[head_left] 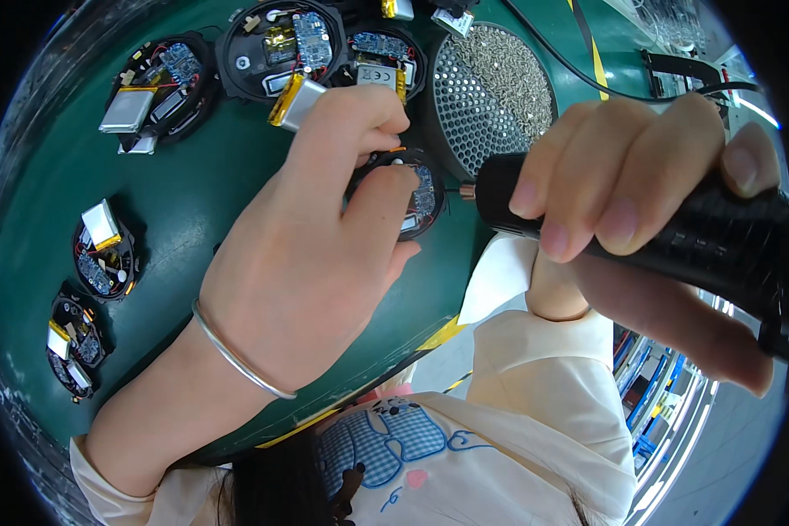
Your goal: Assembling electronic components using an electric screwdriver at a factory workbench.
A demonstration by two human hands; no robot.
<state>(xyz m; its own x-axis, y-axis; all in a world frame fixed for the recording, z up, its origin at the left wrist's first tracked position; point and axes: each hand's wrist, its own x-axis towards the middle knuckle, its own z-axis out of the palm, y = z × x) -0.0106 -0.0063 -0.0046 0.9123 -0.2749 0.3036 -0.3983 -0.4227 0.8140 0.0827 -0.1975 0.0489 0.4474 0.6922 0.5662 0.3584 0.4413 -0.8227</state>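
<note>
My left hand [289, 254], with a silver bangle at its wrist, is closed on a small round black housing [428, 195] with a blue circuit board inside. The hand covers most of that housing. In my right hand [622, 175] is a black electric screwdriver [693, 241], held nearly level, its fingers wrapped round the body. The screwdriver's copper-coloured nose and thin bit point left at the housing's right edge; whether the bit touches it I cannot tell. Just beyond the nose stands a round perforated tray [451, 110] with many small screws [510, 74] heaped on its far right part.
Several similar open housings with boards and silver battery packs lie around: a large one [241, 61] at the back, one [184, 101] at far left, and two smaller ones [105, 272] nearer left. A black cable [552, 57] crosses the green mat [180, 223] behind the tray.
</note>
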